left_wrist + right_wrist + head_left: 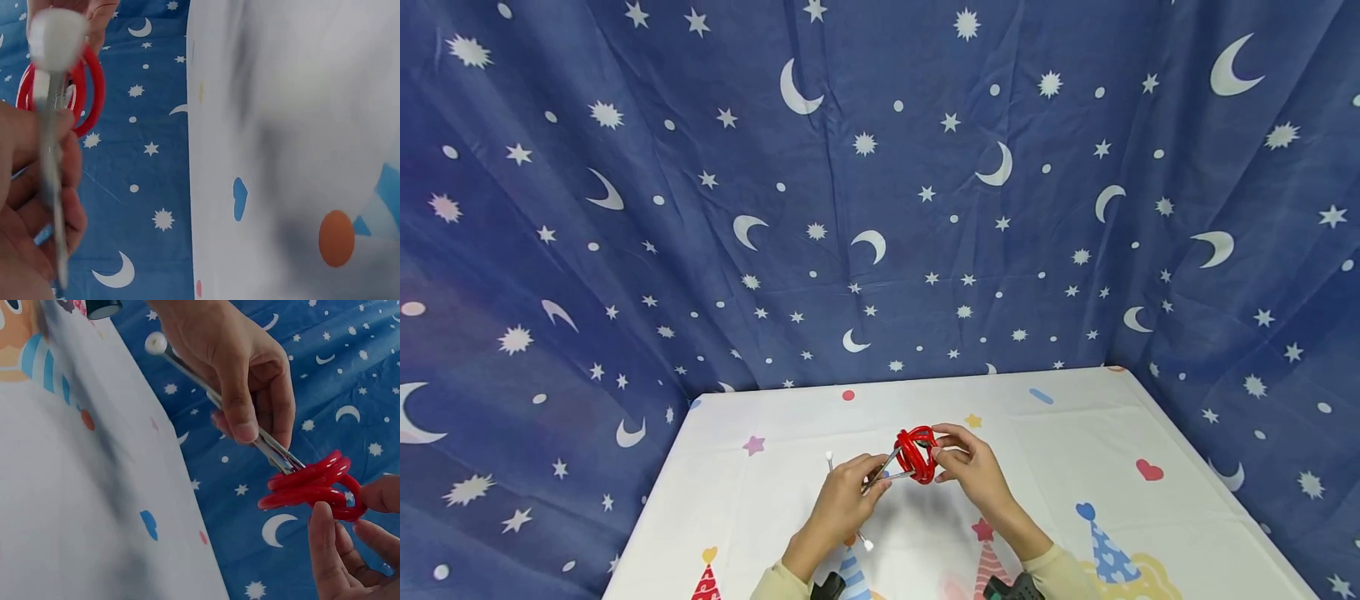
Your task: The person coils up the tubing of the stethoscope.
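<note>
Two slim metal rods with white knobs, which look like knitting needles (880,477), run slantwise through my left hand (842,497). Its thumb and fingers grip them near the middle. The far ends go into a bundle of thick, glossy red cord loops (912,458), held up over the table. On the bundle's other side, my right hand (977,472) pinches a loop between thumb and fingertips, seen closer on the red cord (306,494) in the right wrist view. One white knob (59,40) looms blurred in the left wrist view. How the cord winds inside is partly hidden.
A white table cover (790,425) printed with party hats, stars and hearts lies beneath both hands. Behind and at both sides hangs a dark blue curtain (910,217) with moons and stars. Dark wrist devices (1015,587) sit by the sleeves at the bottom edge.
</note>
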`<state>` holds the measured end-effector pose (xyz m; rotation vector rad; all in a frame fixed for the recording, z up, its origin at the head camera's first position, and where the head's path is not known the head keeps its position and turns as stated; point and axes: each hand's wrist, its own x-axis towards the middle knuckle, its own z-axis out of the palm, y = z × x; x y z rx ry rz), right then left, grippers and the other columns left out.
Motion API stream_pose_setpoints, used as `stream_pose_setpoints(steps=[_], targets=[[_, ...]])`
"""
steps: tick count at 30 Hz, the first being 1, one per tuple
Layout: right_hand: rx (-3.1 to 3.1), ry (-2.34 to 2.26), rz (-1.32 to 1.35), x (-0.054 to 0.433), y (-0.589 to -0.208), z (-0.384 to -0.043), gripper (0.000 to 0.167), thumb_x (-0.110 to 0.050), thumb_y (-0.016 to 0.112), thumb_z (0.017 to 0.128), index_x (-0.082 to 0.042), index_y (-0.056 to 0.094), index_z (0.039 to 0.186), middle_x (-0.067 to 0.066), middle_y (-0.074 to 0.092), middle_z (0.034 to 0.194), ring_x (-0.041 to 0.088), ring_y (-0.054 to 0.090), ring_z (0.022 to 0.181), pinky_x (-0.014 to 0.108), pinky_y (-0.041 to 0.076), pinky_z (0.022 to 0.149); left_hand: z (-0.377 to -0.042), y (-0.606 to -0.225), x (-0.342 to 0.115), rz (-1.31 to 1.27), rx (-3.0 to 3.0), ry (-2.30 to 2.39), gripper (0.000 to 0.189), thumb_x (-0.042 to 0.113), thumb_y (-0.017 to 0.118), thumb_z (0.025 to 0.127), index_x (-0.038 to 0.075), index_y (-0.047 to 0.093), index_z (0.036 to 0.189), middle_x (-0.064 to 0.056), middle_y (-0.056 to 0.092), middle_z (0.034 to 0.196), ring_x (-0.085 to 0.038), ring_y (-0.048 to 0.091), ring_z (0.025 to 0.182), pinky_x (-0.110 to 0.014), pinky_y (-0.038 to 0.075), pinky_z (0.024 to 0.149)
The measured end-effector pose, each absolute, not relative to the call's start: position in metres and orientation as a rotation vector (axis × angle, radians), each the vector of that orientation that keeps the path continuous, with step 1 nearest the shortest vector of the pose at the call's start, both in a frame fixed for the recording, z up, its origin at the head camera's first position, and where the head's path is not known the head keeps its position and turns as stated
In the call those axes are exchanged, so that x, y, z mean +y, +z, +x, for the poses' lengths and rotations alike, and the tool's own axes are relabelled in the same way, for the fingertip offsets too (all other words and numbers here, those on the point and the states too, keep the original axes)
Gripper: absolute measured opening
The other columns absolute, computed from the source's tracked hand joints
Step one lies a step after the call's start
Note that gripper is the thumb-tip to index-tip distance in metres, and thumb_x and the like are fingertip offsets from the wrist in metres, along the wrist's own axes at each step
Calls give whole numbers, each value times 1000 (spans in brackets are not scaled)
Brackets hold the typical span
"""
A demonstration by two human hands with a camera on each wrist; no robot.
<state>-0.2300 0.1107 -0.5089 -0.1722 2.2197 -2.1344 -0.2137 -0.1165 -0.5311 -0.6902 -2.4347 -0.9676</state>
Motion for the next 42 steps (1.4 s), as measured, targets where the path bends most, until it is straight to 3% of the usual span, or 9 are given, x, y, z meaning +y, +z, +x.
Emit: stream_pose_setpoints(steps=[6, 15, 29, 42], targets=[[2235, -2120, -140, 108, -518, -241, 41, -9, 70, 90, -7, 59, 129, 18, 60, 107, 15, 67, 79, 35, 60, 68, -229, -538, -117, -594, -2576, -1008, 30, 11, 77, 83, 10, 71, 113, 8, 69, 84, -6, 62, 79, -25, 52, 71], [2253, -2119, -55, 105, -530, -257, 42, -11, 71, 90, -9, 59, 130, 15, 60, 106, 21, 66, 85, 42, 60, 73, -253, -551, -117, -551, -2617, -1249, 28, 8, 73, 87, 5, 70, 115, 3, 72, 88, -7, 65, 83, -26, 54, 75], [2141, -2152, 8, 103, -548, -285, 41, -12, 70, 89, -9, 61, 129, 7, 63, 98, 15, 64, 87, 34, 58, 72, -271, -566, -120, -470, -2643, -1470, 29, 9, 74, 86, 8, 70, 116, 1, 71, 87, -6, 60, 79, -20, 51, 69], [2007, -2232, 98, 102, -570, -301, 40, -11, 68, 89, -8, 61, 129, 3, 66, 96, 16, 64, 86, 45, 57, 83, -287, -578, -119, -414, -2691, -1544, 29, 6, 73, 87, 4, 70, 115, -3, 69, 88, -8, 59, 76, -19, 50, 66]])
